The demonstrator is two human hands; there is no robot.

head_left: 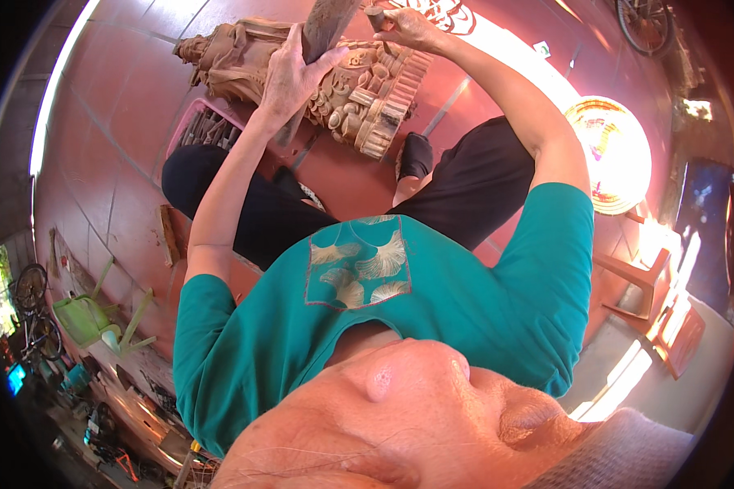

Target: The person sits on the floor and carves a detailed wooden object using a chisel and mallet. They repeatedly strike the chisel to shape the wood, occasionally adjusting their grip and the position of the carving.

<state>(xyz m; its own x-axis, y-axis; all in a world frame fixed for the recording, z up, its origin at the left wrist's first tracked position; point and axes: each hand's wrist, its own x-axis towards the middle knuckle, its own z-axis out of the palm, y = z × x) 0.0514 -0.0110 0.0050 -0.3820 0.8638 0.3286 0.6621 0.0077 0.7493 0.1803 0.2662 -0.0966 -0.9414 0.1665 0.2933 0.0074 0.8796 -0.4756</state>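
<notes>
A carved wooden statue (359, 94) of reddish-brown wood lies on its side on the red tiled floor, in front of my crossed legs in black trousers. My left hand (289, 77) grips a thick, dark wooden mallet (326, 24) that rises over the carving. My right hand (408, 28) is closed around a chisel handle (375, 15) held against the statue's upper edge. Where the chisel's tip meets the wood is hidden. My teal shirt and part of my face fill the lower half of the view.
A pink basket (208, 126) of tools sits left of the statue. To the right are a conical hat (616, 151) and red plastic chairs (640, 281). A green watering can (86, 318) and a bicycle (33, 314) stand far left.
</notes>
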